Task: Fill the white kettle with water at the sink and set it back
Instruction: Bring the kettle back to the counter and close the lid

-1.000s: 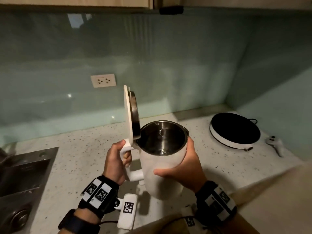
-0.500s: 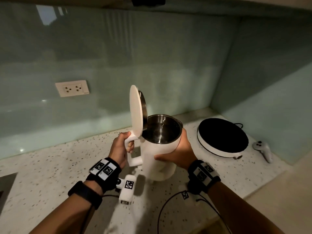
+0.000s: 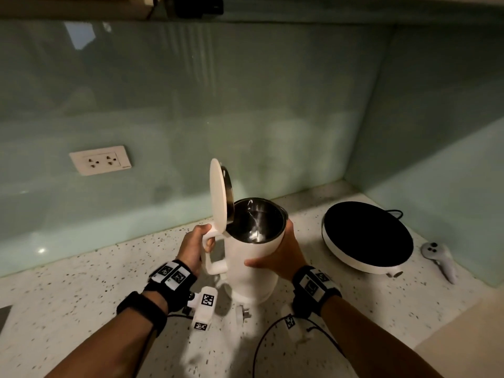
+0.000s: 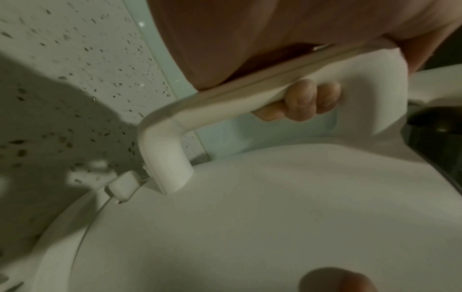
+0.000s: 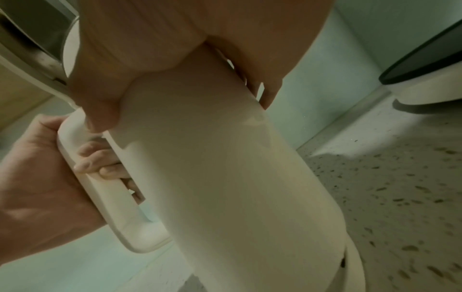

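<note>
The white kettle (image 3: 253,266) is upright over the speckled counter with its lid (image 3: 218,195) hinged open. Water glints inside the steel pot. My left hand (image 3: 192,249) grips the kettle's handle (image 3: 211,257), fingers (image 4: 300,102) curled through it. My right hand (image 3: 283,257) wraps the kettle's body (image 5: 212,158) from the right, thumb in front. The kettle's bottom sits at its round white base (image 3: 246,297). In the right wrist view a thin dark gap shows between that base (image 5: 355,272) and the body.
A round black-topped hob (image 3: 365,238) sits to the right near the corner, with a white controller (image 3: 441,257) beyond it. A black cable (image 3: 261,339) loops on the counter by my right wrist. A wall socket (image 3: 100,160) is on the glass backsplash. The sink's corner (image 3: 4,315) shows far left.
The kettle has travelled right, away from the sink, and come down toward the counter. The sink has nearly left the view. Both hands keep the same hold.
</note>
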Demonstrator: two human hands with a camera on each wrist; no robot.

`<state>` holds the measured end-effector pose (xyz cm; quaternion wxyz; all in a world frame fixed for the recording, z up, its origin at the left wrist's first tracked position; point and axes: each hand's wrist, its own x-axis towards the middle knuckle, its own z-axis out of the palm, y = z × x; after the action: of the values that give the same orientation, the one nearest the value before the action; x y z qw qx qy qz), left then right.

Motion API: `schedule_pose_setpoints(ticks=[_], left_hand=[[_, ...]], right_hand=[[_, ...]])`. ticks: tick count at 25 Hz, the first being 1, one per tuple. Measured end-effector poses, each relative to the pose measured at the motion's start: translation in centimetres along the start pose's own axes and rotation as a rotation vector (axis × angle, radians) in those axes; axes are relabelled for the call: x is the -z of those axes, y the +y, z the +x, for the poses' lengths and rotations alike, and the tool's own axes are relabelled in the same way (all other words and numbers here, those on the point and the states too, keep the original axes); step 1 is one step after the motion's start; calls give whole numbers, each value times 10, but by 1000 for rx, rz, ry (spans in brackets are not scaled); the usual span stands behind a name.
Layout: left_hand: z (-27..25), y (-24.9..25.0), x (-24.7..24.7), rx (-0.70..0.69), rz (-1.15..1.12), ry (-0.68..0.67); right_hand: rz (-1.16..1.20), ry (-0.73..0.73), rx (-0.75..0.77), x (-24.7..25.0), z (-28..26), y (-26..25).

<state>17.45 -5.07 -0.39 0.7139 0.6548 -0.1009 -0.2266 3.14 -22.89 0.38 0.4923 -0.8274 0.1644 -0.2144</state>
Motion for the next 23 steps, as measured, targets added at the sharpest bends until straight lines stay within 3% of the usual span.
schedule_pose_setpoints(ticks=[4, 9, 17, 23], left_hand=[[3, 2, -5, 54, -27, 41], [-4, -3, 0, -2, 100, 43], [-14, -18, 8, -12, 40, 108], [-32, -30, 7, -35, 87, 151]], right_hand=[[-27, -1, 36, -1, 5, 5], [-7, -14, 41, -7, 0, 23], [94, -63, 46, -16, 1, 35], [113, -275, 41, 7, 14, 33]])
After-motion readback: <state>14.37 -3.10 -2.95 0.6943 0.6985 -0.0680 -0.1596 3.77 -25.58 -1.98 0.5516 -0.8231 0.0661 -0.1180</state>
